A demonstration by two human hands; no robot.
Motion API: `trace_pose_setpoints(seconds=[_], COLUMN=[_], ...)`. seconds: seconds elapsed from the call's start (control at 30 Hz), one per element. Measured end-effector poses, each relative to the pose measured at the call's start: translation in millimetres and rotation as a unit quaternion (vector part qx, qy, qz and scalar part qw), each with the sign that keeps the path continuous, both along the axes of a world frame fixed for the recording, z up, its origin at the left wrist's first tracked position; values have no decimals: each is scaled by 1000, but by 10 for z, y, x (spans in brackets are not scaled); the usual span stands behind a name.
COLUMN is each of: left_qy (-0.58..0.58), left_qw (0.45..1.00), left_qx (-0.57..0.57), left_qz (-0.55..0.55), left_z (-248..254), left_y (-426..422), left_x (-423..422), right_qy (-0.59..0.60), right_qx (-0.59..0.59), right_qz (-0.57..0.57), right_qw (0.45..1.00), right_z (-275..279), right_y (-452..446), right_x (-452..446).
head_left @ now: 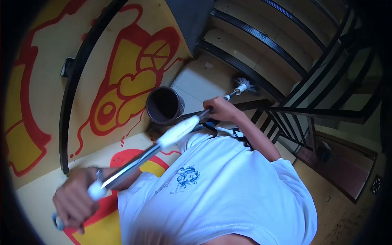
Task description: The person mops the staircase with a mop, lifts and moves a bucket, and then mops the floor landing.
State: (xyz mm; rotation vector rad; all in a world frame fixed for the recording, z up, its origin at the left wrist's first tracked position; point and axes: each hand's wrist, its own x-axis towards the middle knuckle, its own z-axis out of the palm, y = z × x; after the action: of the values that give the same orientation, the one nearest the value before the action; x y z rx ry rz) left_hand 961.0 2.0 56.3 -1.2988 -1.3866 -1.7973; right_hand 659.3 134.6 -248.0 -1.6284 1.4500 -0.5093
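A mop [179, 132] with a silver pole and white sleeves runs diagonally across my body. My left hand [76, 200] wraps round its top end at lower left, where a blue-grey hanging loop pokes out. Farther down, my right hand [220, 109] is closed round the pole in front of my waist. The white strand mop head [246, 86] is at the far end, by the foot of the stairs; whether it touches the floor, I cannot tell. A dark bucket [164, 105] stands left of my right hand, beside the painted wall.
Stairs [261, 36] with black-edged treads rise ahead to the right. A black metal railing [322, 114] lies to my right. A black handrail [71, 90] curves along the red-and-yellow painted wall [134, 77] on the left. Pale floor tiles [192, 83] lie beyond the bucket.
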Motion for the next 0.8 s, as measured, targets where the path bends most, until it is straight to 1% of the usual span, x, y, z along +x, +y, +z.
trace_pose_setpoints(seconds=[0.03,0.07,0.1,0.13,0.17,0.2,0.23,0.27,0.3,0.33,0.37,0.4,0.43,0.47,0.5,0.57,0.6,0.63,0.67,0.7,0.73,0.77,0.8], left_qy=[-15,-80,-124,-164,-201,-225,-206,-181,-152,-201,-212,-152,-178,-277,-374,-549,-625,-693,-592,-794,-830,-866,-857], left_qw=[1000,983,981,951,916,927,911,885,861,813,753,671,744,760,768,716,675,611,594,494,441,338,289], left_qx=[-6,161,93,25,129,60,88,86,45,-61,-200,-227,-170,-177,-178,-95,-2,38,-151,94,241,292,360], left_qz=[4,-38,112,260,323,293,347,421,483,543,590,689,621,561,489,421,392,381,524,343,240,224,227], left_z=[-148,-402,-613,-811,-1004,-1040,-1005,-892,-975,-1059,-1104,-1285,-1648,-1924,-2241,-3413,-3932,-4425,-6017,-5709,-6370,-6188,-6404], left_y=[-23,56,2,-41,87,-84,-94,-121,-279,-313,-374,-387,-401,-404,-420,-439,-330,-224,-132,30,230,439,629], left_x=[-183,-351,-565,-799,-1072,-1311,-1547,-1744,-1943,-2016,-2126,-2324,-2485,-2455,-2382,-2222,-2002,-1746,-1503,-1146,-801,-507,-219], right_qy=[-19,-37,-23,-1,-18,-34,-45,-56,-75,-90,-134,-44,-78,-64,-201,-108,-187,-221,-160,-233,-238,-244,-245], right_qx=[-71,-142,-125,-128,-113,-96,-93,-89,-135,-153,-170,-115,-235,-253,-307,-321,-410,-454,-484,-484,-480,-477,-470], right_qz=[-50,-100,-112,-127,-157,-184,-197,-208,-202,-225,-267,-314,-311,-331,-366,-487,-424,-455,-459,-401,-357,-310,-312], right_qw=[996,984,986,984,981,978,975,973,967,958,939,941,918,907,855,805,786,733,727,742,765,786,789], right_z=[-119,-178,-169,-105,34,191,293,402,553,501,693,955,885,996,1232,1746,1775,2038,2131,2161,2183,2193,2174], right_y=[-20,-51,-93,-126,-167,-211,-250,-290,-311,-346,-339,-327,-305,-201,-138,86,252,308,447,608,611,547,518], right_x=[-19,-46,-89,-138,-183,-232,-303,-374,-452,-581,-591,-663,-837,-996,-923,-834,-999,-795,-907,-1032,-992,-974,-981])
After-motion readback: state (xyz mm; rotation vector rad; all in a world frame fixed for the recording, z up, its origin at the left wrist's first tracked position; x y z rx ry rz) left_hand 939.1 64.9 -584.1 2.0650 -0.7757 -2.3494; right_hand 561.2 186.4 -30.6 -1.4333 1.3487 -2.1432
